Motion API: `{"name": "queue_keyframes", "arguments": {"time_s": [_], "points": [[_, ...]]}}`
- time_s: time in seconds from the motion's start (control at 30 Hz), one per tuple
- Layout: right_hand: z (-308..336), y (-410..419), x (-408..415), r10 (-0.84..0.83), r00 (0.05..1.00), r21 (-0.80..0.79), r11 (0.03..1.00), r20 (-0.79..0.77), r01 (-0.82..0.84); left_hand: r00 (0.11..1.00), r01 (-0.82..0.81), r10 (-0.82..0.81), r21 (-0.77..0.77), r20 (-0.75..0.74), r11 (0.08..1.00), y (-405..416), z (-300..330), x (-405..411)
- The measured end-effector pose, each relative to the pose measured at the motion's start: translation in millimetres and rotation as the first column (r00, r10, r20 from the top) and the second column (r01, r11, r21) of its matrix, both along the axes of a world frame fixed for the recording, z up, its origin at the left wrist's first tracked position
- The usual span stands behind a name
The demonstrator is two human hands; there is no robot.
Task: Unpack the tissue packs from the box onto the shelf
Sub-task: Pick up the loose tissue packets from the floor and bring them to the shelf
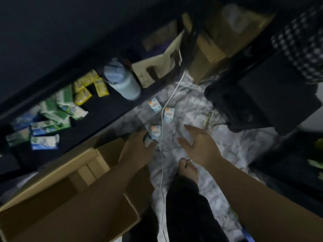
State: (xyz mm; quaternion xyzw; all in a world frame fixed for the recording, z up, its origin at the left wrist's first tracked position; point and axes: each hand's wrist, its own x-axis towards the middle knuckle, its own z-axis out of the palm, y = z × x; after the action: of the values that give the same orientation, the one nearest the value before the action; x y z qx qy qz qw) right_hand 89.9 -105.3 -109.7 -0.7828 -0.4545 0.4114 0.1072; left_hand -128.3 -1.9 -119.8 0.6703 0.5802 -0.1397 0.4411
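The open cardboard box (57, 189) stands at the lower left, and its inside looks bare. On the black shelf (103, 109) lie yellow tissue packs (87, 89), green ones (59, 109) and blue ones (44, 142). Three small blue-and-white tissue packs lie on the marbled floor (154, 104) (168, 114) (155, 131). My left hand (138, 147) reaches past the box flap and grips a small pack (148, 142) near the floor. My right hand (199, 145) hovers beside it with fingers spread, holding nothing.
A pale blue bottle (122, 81) stands on the shelf end. A white cable (163, 145) runs down the floor between my hands. More cardboard boxes (209, 55) sit at the back, a black bin (253, 102) at the right. My bare foot (187, 169) rests below.
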Motion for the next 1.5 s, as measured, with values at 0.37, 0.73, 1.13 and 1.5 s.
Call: {"name": "queue_keyframes", "arguments": {"time_s": [0.37, 0.73, 1.13, 1.5], "points": [[-218, 67, 27, 0.032, 0.999, -0.044, 0.998, -0.015, -0.033, 0.974, -0.213, 0.214, 0.021, -0.08, 0.977, 34, -201, 55], [-278, 115, 14, -0.038, 0.999, 0.032, 0.999, 0.017, 0.038, 0.975, -0.175, 0.19, 0.135, -0.111, 0.975, 33, -262, 56], [-169, 71, 35, -0.49, 0.784, -0.047, 0.857, -0.381, 0.513, 0.984, -0.173, 0.177, 0.118, -0.021, 0.978, 49, -138, 55], [172, 54, 11, -0.428, 0.748, 0.152, 0.81, -0.507, 0.567, 0.976, -0.16, 0.141, 0.106, 0.167, 0.982, 37, 179, 35]]}}
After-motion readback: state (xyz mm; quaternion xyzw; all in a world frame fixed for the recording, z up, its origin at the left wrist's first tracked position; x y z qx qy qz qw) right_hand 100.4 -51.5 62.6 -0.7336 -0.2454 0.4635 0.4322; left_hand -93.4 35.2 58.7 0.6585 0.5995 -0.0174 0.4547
